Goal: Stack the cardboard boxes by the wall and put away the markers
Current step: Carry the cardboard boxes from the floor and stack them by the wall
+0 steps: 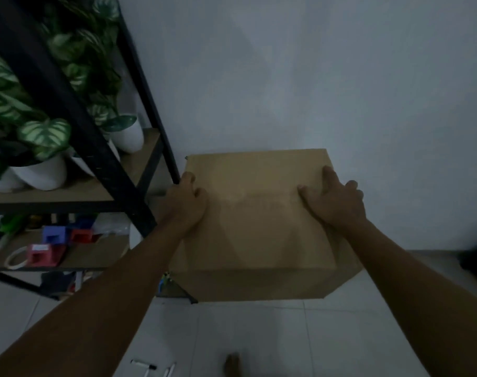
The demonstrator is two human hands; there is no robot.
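A plain brown cardboard box (256, 221) stands close to the pale wall, its flat top facing me. A second, larger box (346, 268) seems to lie beneath it, showing at the right edge. My left hand (187, 198) clasps the top box's left edge, thumb on top. My right hand (333, 198) presses on the right side of the top, fingers spread over the edge. Markers (146, 365) with white barrels lie on the floor tiles at the bottom, near my foot (233, 364).
A black metal shelf rack (77, 118) stands at the left, touching distance from the box. It carries potted plants in white pots (41, 172) and, lower down, small coloured plastic items and a tape roll (14, 258). The floor is pale tile.
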